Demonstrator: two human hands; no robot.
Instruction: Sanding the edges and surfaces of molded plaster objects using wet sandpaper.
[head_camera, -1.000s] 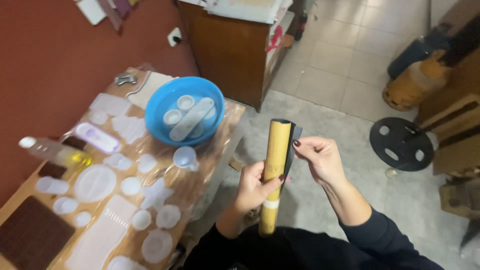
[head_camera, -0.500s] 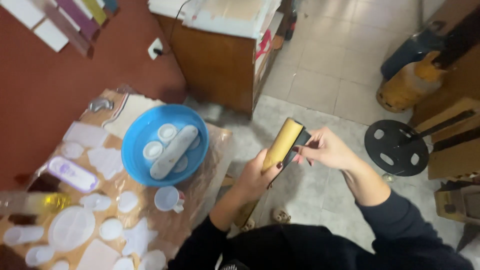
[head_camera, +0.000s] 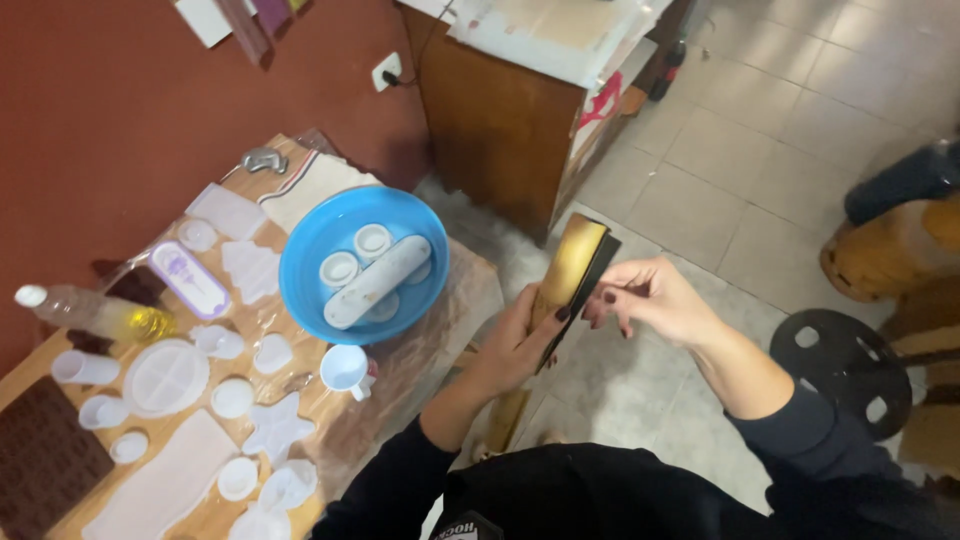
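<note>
My left hand (head_camera: 512, 345) grips the middle of a long gold roll of foil-like sheet (head_camera: 566, 268), held upright over the floor beside the table. My right hand (head_camera: 648, 296) pinches the roll's dark loose edge (head_camera: 598, 272) near the top. The roll's lower end (head_camera: 507, 422) shows below my left wrist. Both arms wear dark sleeves.
To the left, a table (head_camera: 455, 290) under clear film holds a blue bowl (head_camera: 305, 280) with white moulds, a small white cup (head_camera: 345, 367), several white silicone moulds, a bottle of yellow liquid (head_camera: 95, 312) and a brown mould (head_camera: 45, 455). A wooden cabinet (head_camera: 500, 130) stands behind; a black round disc (head_camera: 845, 370) lies on the floor.
The view has shifted a little, so the table now sits further left and lower. My hands keep hold of the roll, which has tilted a little, with my right fingers still at its top edge.
</note>
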